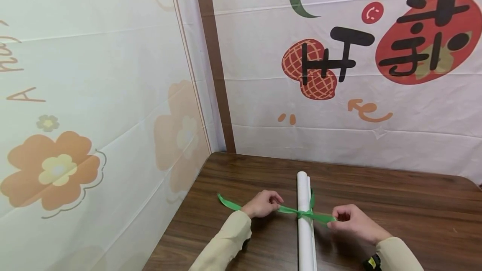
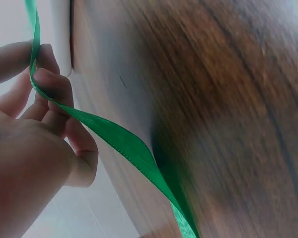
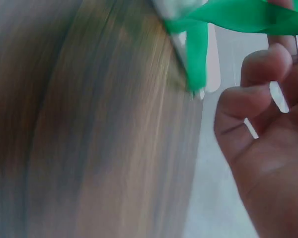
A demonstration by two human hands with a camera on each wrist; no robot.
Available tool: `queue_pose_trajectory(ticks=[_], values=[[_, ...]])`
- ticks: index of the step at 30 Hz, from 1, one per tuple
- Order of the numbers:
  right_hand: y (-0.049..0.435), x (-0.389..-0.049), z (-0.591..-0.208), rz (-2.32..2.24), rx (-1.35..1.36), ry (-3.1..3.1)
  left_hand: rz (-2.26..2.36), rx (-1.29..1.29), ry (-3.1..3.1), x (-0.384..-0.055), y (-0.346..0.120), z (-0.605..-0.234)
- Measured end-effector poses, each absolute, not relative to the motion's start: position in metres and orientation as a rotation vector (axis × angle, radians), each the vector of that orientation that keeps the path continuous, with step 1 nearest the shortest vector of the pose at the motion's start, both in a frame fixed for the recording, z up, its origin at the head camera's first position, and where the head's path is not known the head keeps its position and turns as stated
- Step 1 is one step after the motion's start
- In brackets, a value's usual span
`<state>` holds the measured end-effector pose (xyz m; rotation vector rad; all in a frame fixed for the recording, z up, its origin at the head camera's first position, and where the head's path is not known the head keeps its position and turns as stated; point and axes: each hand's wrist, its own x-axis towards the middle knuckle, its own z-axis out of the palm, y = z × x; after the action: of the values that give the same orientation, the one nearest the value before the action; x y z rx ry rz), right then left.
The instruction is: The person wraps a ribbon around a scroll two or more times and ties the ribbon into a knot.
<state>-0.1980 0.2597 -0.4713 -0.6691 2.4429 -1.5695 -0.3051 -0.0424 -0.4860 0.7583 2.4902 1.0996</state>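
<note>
A white paper roll lies lengthwise on the brown wooden table, with a green ribbon crossed or knotted around its middle. On the roll's left, my left hand pinches one length of ribbon; its tail trails past the wrist onto the table. To the right, my right hand pinches another length between thumb and fingers. The left wrist view has the ribbon running through the fingers and twisting downward. In the right wrist view the ribbon stretches from the roll to the fingertips, and a loop or end hangs beside it.
The wooden table reaches back to a printed white cloth wall. Another cloth wall with orange flowers borders the table's left edge. A dark band with a yellow mark sits at my right wrist.
</note>
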Motion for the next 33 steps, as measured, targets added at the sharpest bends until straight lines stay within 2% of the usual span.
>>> queue_pose_trajectory(ticks=[5,14,33], values=[[0.273,-0.198,-0.47,-1.336,-0.661,2.558,1.113,0.794,2.502,-0.305,-0.047,-0.486],[0.293,-0.192,-0.468,-0.928,-0.49,2.788,1.102,0.82,2.518,-0.306,-0.052,-0.49],[0.314,-0.176,-0.443,-0.604,-0.175,3.002,1.085,0.795,2.51,-0.31,-0.061,-0.487]])
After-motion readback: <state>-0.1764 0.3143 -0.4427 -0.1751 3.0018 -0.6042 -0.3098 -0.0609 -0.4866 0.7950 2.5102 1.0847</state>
